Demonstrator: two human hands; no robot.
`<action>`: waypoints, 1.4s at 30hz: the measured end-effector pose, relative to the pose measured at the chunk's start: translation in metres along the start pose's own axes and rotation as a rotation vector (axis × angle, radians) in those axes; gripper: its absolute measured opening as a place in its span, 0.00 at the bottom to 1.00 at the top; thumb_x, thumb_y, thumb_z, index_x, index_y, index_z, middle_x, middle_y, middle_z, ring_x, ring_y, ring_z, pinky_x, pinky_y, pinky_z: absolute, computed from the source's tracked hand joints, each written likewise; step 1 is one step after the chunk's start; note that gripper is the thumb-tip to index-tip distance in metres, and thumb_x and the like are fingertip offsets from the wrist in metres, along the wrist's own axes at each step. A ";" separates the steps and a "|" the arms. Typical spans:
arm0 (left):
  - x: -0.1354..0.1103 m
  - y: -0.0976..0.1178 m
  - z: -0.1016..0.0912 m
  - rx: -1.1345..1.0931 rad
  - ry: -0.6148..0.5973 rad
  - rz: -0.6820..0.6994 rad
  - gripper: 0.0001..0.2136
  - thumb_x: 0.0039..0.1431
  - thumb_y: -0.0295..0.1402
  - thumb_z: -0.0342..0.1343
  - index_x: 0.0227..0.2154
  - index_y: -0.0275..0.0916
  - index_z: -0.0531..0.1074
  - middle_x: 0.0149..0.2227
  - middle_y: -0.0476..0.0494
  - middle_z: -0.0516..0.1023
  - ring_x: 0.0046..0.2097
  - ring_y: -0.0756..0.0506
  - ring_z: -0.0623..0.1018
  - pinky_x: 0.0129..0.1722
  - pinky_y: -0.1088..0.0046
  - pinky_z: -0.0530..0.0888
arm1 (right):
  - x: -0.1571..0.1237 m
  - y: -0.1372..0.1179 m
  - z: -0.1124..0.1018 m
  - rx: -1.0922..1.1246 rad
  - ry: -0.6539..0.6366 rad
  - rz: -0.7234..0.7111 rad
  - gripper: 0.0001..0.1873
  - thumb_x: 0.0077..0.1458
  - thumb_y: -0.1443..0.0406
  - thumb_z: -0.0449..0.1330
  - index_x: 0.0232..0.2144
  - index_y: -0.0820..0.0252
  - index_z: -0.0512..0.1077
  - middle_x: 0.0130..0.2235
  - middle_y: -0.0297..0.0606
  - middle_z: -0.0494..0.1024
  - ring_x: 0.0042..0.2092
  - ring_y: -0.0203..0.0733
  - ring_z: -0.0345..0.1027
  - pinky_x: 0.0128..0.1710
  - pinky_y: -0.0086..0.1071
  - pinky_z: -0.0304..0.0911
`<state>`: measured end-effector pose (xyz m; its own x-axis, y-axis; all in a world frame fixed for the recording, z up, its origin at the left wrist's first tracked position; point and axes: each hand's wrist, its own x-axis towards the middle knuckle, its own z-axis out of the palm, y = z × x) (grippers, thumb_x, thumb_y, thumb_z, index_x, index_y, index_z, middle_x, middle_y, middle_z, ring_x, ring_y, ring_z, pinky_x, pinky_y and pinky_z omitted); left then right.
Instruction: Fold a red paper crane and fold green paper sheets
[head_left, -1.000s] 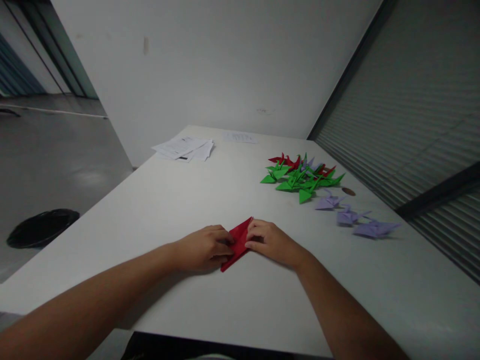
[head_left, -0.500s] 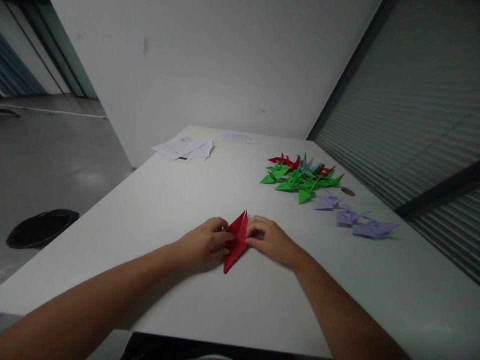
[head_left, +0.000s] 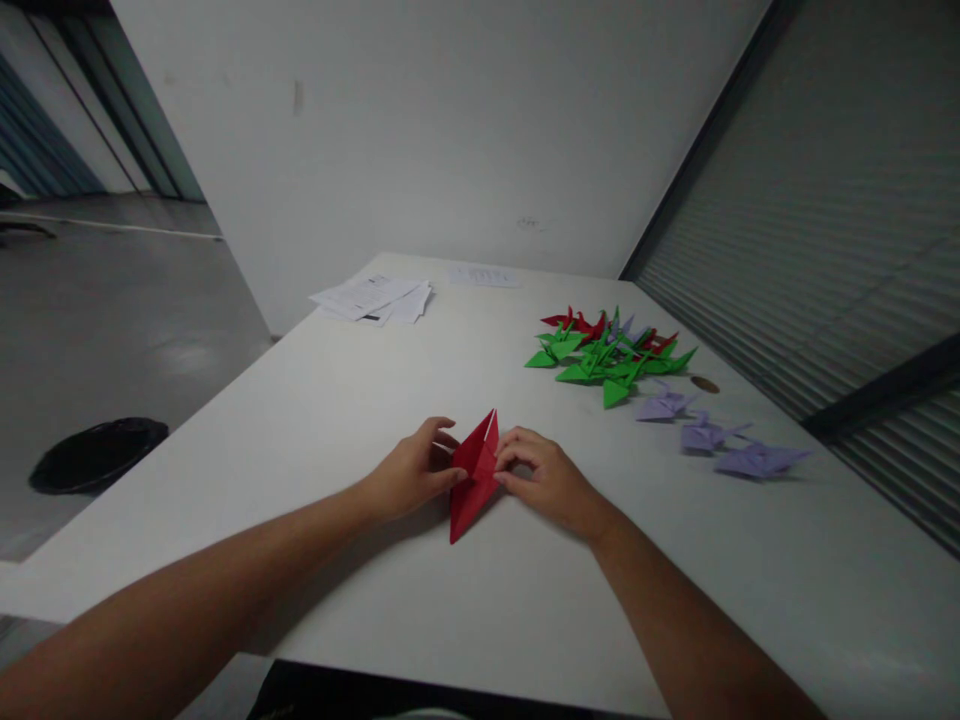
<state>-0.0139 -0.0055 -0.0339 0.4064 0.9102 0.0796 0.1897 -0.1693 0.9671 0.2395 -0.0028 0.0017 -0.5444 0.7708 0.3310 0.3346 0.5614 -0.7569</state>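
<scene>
A red folded origami paper [head_left: 474,485], diamond-shaped with a slit running down from its upper tip, is between my two hands above the white table. My left hand [head_left: 414,470] grips its left edge, the thumb on the near face and the other fingers curved beside and partly behind it. On the opposite edge, my right hand [head_left: 541,472] pinches the paper between thumb and fingertips. Finished paper cranes lie to the right: a cluster of green cranes [head_left: 616,390] with red cranes [head_left: 579,324] behind, and several light purple cranes [head_left: 761,460] nearer me.
Printed sheets [head_left: 371,296] lie at the table's far left, and another sheet [head_left: 484,276] lies against the wall. A brown oval spot [head_left: 705,384] is beside the cranes. On the floor at left stands a black-lined bin [head_left: 97,455]. Blinds [head_left: 825,240] border the right side.
My left fingers have lifted and spread away from the red paper's face, leaving the thumb at its edge. My right hand keeps its pinch. The view has shifted slightly.
</scene>
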 end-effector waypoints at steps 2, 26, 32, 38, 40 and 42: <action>0.001 0.000 0.000 -0.090 0.002 -0.038 0.28 0.58 0.32 0.66 0.58 0.42 0.60 0.49 0.36 0.78 0.42 0.43 0.81 0.40 0.61 0.80 | 0.001 -0.001 0.000 0.005 0.011 -0.011 0.06 0.58 0.71 0.65 0.31 0.56 0.75 0.39 0.37 0.75 0.43 0.42 0.71 0.46 0.37 0.67; 0.001 0.027 0.002 -0.468 0.117 -0.161 0.23 0.46 0.32 0.75 0.44 0.36 0.74 0.35 0.43 0.85 0.34 0.45 0.83 0.36 0.67 0.78 | 0.001 0.002 0.022 0.467 0.237 0.173 0.17 0.51 0.59 0.73 0.40 0.55 0.73 0.40 0.36 0.76 0.37 0.39 0.75 0.40 0.34 0.74; 0.001 0.032 0.002 -0.490 0.171 -0.172 0.20 0.45 0.31 0.75 0.40 0.36 0.73 0.33 0.44 0.85 0.32 0.46 0.82 0.34 0.69 0.77 | 0.002 0.002 0.016 0.296 0.217 0.224 0.10 0.53 0.58 0.70 0.33 0.58 0.78 0.29 0.34 0.77 0.30 0.37 0.68 0.30 0.32 0.65; 0.001 0.029 0.003 -0.400 0.218 -0.151 0.16 0.46 0.29 0.72 0.37 0.36 0.74 0.32 0.46 0.82 0.32 0.48 0.80 0.32 0.71 0.75 | 0.002 -0.004 0.018 0.271 0.111 0.283 0.11 0.54 0.57 0.68 0.30 0.60 0.80 0.29 0.36 0.79 0.30 0.39 0.68 0.30 0.32 0.62; 0.002 0.026 0.004 -0.359 0.222 -0.127 0.15 0.46 0.29 0.72 0.37 0.36 0.75 0.33 0.46 0.82 0.32 0.48 0.79 0.33 0.71 0.74 | 0.003 -0.004 0.020 0.283 0.094 0.301 0.11 0.54 0.57 0.67 0.31 0.60 0.80 0.29 0.37 0.79 0.30 0.40 0.69 0.30 0.33 0.62; 0.002 0.025 0.004 -0.333 0.219 -0.112 0.15 0.46 0.29 0.72 0.36 0.36 0.75 0.33 0.46 0.81 0.33 0.48 0.79 0.33 0.71 0.74 | 0.004 -0.004 0.023 0.296 0.079 0.302 0.11 0.55 0.58 0.66 0.31 0.60 0.80 0.30 0.37 0.79 0.31 0.40 0.69 0.31 0.33 0.62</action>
<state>-0.0050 -0.0092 -0.0108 0.1933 0.9810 -0.0157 -0.0921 0.0340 0.9952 0.2187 -0.0091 -0.0070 -0.3917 0.9143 0.1029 0.2286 0.2051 -0.9517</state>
